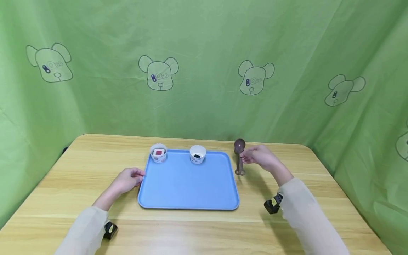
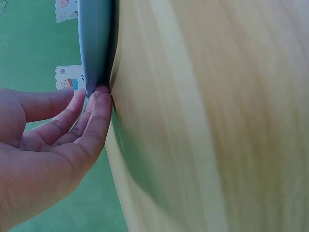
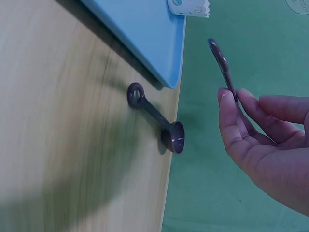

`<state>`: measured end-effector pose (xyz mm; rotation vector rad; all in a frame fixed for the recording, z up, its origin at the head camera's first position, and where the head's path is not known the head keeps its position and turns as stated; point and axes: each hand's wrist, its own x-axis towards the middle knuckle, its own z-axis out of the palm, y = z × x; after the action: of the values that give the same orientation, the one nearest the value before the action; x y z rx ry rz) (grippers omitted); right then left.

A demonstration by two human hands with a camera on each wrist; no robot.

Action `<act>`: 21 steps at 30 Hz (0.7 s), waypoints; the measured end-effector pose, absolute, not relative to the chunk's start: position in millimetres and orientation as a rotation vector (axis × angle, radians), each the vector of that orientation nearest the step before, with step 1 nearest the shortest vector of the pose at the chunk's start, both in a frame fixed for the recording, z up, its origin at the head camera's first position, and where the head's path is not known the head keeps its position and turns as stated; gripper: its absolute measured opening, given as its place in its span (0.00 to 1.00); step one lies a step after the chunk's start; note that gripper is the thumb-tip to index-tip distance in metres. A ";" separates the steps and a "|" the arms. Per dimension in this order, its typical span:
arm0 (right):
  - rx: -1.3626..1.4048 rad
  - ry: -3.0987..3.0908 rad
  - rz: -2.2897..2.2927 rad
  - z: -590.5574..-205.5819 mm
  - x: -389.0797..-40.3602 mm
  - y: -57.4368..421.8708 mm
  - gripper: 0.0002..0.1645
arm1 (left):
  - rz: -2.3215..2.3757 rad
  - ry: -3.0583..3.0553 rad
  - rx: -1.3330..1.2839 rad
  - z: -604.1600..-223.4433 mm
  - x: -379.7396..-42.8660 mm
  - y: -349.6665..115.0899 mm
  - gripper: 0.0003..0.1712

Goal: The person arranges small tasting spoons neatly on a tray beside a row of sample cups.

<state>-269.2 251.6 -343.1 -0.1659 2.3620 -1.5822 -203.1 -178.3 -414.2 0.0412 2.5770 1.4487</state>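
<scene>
My right hand [image 1: 259, 156] pinches a brown measuring spoon [image 3: 220, 59] by its handle, above the table to the right of the blue tray [image 1: 188, 184]. A second measuring spoon [image 3: 153, 111], with a small round bowl and a ring-ended handle, lies on the wood below that hand. My left hand [image 1: 127, 180] touches the tray's left edge with its fingertips, the fingers loosely bent and the thumb apart from them. Two white paper cups stand along the tray's far edge. The left cup [image 1: 162, 158] holds a white piece with a red patch; in the right cup [image 1: 197, 160] something dark shows.
The tray lies flat on a light wooden table [image 1: 191, 230]. A green curtain [image 1: 204, 113] with mouse-head prints hangs behind the table and along its sides. A small black device [image 1: 273, 204] sits at the right wrist, another [image 1: 110, 230] at the left.
</scene>
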 end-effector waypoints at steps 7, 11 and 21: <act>-0.174 2.353 -1.563 -339.0 -268.6 241.4 0.17 | 1.442 2.576 0.033 -414.0 -203.3 -177.9 0.11; -0.188 2.352 -1.556 -337.3 -269.4 236.3 0.17 | 1.440 2.579 0.030 -415.1 -203.7 -178.1 0.11; -0.212 2.340 -1.557 -335.0 -272.0 221.8 0.16 | 1.444 2.574 0.013 -416.6 -204.4 -178.4 0.11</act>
<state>-272.0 221.8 -335.0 -0.2116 2.3404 -1.5568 -204.4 -178.4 -416.6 0.0134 2.5741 1.4437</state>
